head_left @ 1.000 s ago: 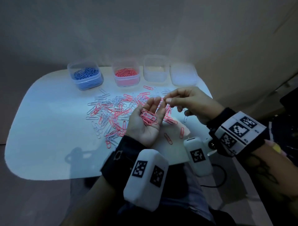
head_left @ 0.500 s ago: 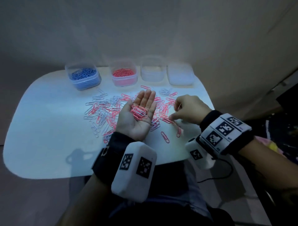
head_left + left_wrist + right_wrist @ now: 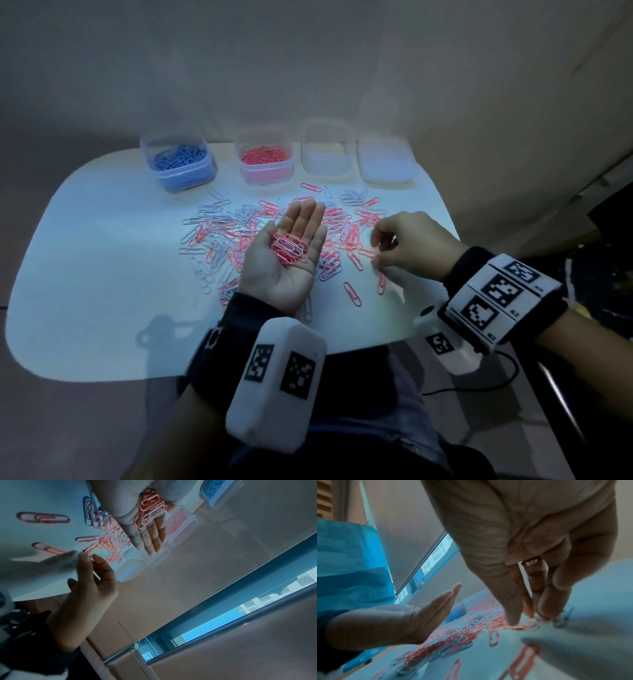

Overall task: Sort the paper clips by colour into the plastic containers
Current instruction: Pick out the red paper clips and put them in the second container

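Note:
Pink and white paper clips (image 3: 239, 233) lie scattered mid-table. My left hand (image 3: 291, 246) hovers palm-up over them, fingers straight, carrying a small heap of pink clips (image 3: 289, 248) (image 3: 150, 507) with a white one among them. To its right, my right hand (image 3: 375, 251) points down at the table. Its thumb and fingertips (image 3: 513, 619) pinch around a pink clip (image 3: 523, 626) that lies flat. Four plastic containers stand at the back: one with blue clips (image 3: 180, 164), one with pink clips (image 3: 265, 162), then two pale ones (image 3: 327, 152) (image 3: 385, 161).
The white table (image 3: 102, 274) has bare surface on its left and along the front edge. Loose pink clips (image 3: 352, 294) lie near the front right. A wall rises just behind the containers. A white device with a cable (image 3: 452, 353) sits under my right wrist.
My right hand left the left palm and dropped to the table on the right, onto a pink clip. The left hand flattened and shifted slightly left.

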Available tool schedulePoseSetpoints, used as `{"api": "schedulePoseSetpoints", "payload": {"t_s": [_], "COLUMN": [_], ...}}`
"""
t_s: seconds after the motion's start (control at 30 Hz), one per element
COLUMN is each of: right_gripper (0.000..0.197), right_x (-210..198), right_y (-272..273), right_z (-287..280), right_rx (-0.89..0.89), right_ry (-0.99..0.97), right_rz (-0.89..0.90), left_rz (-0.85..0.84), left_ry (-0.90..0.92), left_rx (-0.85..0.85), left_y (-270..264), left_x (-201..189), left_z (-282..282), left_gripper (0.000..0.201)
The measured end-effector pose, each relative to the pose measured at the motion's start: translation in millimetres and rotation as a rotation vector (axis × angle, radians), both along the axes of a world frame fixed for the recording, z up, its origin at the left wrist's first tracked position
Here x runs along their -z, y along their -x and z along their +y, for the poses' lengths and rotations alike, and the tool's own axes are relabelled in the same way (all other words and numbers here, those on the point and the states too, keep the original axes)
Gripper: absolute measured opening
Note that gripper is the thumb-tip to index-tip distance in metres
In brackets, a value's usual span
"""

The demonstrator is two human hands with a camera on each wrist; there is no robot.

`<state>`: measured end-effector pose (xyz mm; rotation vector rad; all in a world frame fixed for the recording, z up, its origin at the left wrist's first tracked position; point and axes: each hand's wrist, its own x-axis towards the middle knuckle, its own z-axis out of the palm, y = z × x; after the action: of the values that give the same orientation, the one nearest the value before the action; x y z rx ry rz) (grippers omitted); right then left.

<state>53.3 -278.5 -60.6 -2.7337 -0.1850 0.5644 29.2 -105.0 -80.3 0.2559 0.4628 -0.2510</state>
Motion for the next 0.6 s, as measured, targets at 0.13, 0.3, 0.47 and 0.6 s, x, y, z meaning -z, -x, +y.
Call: {"api": "schedulePoseSetpoints", "payload": {"t_s": [0.13, 0.3, 0.47, 0.6], "right_gripper": [0.02, 0.026, 0.025, 0.01], "right_x": [4, 4, -1, 5], "right_y": [2, 0, 6, 14], "right_z": [-1, 1, 3, 22], "right_rx": [0.005, -0.006, 0.016, 0.028], "right_ry": [-0.031, -0.043, -0.126, -0.101], "right_rz": [-0.008, 0.047, 0.017, -0.039], "left_rz": [0.003, 0.015, 0.01, 0.007], "left_ry": [-0.031, -0.048, -0.057, -0.059], "left_rx": [0.014, 0.016, 0.006, 0.0], "left_y": [-2, -1, 3, 6], "left_x": [-2, -1, 2, 2], "left_z": [-4, -6, -4, -4], "left_gripper": [0.047, 0.047, 0.046, 0.046]}}
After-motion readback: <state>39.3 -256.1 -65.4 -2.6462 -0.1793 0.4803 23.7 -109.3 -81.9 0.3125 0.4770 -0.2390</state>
